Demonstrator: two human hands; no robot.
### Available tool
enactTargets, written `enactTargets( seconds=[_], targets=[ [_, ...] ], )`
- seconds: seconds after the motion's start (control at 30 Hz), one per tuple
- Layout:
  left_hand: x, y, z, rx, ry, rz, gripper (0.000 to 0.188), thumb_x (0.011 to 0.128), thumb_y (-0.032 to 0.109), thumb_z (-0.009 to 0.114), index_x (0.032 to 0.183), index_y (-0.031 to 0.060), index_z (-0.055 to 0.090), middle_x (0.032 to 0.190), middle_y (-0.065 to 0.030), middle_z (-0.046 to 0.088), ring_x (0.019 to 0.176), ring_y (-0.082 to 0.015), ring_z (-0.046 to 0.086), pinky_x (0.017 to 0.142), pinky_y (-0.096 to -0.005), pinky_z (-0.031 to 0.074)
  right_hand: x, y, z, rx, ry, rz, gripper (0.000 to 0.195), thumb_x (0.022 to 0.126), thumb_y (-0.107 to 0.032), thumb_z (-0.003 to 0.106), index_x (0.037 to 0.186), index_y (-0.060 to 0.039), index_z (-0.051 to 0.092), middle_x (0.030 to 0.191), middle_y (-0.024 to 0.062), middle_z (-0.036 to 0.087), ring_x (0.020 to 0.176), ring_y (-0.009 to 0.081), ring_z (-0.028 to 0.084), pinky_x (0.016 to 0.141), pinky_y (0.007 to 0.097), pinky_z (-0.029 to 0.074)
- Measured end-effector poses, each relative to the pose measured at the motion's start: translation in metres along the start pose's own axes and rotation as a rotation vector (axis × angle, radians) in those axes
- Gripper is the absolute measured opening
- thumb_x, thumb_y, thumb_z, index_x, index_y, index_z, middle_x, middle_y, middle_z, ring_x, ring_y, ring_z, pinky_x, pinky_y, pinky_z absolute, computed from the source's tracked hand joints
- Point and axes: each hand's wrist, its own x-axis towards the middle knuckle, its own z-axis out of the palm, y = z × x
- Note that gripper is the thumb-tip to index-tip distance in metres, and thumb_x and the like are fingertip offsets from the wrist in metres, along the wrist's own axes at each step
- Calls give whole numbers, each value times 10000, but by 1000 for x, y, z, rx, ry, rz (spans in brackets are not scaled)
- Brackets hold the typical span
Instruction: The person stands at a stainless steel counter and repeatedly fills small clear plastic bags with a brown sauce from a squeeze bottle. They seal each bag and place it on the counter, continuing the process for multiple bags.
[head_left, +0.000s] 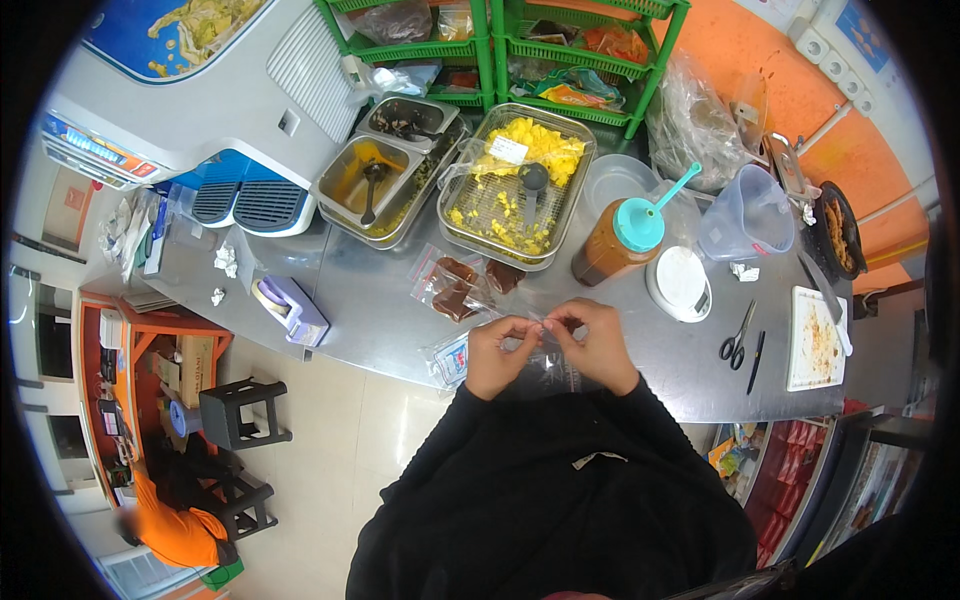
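My left hand (501, 352) and my right hand (594, 343) meet over the front edge of the steel table, thumbs and forefingers pinching a clear plastic bag between them. Beyond the left hand lie small zip bags of brown sauce (454, 298). A clear pack with a blue and white print (451, 360) is beside that hand. Past the right hand stands a squeeze bottle of brown sauce (615, 236) with a turquoise cap, next to a round white kitchen scale (679, 283). A wire-lined steel tray (551, 259) holds yellow pieces and a black scoop (533, 180).
Steel pans (367, 176) are at the back left, a purple tape dispenser (296, 311) at the left edge. Scissors (738, 337), a black pen (756, 361) and a knife on a white cutting board (806, 375) lie right. A person in orange (176, 529) is at lower left.
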Motion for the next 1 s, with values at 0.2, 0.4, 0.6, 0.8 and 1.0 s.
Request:
enactTargets(
  seconds=[0.2, 0.4, 0.6, 0.8, 1.0],
  targets=[
    [-3, 14, -5, 181, -29, -5, 129, 815, 71, 749, 909, 1, 695, 821, -115, 719, 740, -179, 703, 658, -287, 519, 6, -2, 7, -280, 229, -108, 72, 797, 14, 708, 849, 4, 660, 747, 119, 655, 623, 208, 638, 585, 297, 498],
    [15, 35, -17, 479, 72, 336, 648, 713, 315, 846, 1260, 87, 585, 1205, -81, 648, 1124, -223, 603, 1007, -441, 320, 7, -11, 2, -2, 77, -2, 60, 824, 29, 688, 869, 6, 657, 789, 111, 681, 689, 197, 690, 631, 267, 530],
    [19, 18, -20, 688, -37, 497, 809, 663, 447, 848, 1339, 107, 562, 1219, -25, 640, 1160, -194, 581, 1083, -520, 181, 10, -12, -14, 0, -66, -103, 208, 795, 64, 674, 987, -8, 712, 805, 102, 681, 682, 185, 677, 635, 268, 536],
    [17, 25, -21, 648, -143, 539, 801, 652, 456, 846, 1320, 102, 582, 1173, -27, 652, 1146, -183, 590, 1090, -555, 164, 9, -29, -28, -28, -209, 42, 357, 672, -33, 767, 1027, -66, 745, 885, 137, 649, 745, 282, 672, 671, 333, 542],
    [15, 19, -19, 602, -157, 529, 760, 674, 417, 847, 1305, 87, 583, 1182, -51, 641, 1138, -204, 598, 1114, -563, 149, 5, -36, -28, -263, -164, -49, 403, 604, -110, 837, 997, -86, 751, 989, 113, 625, 770, 251, 656, 711, 343, 539]
  ],
)
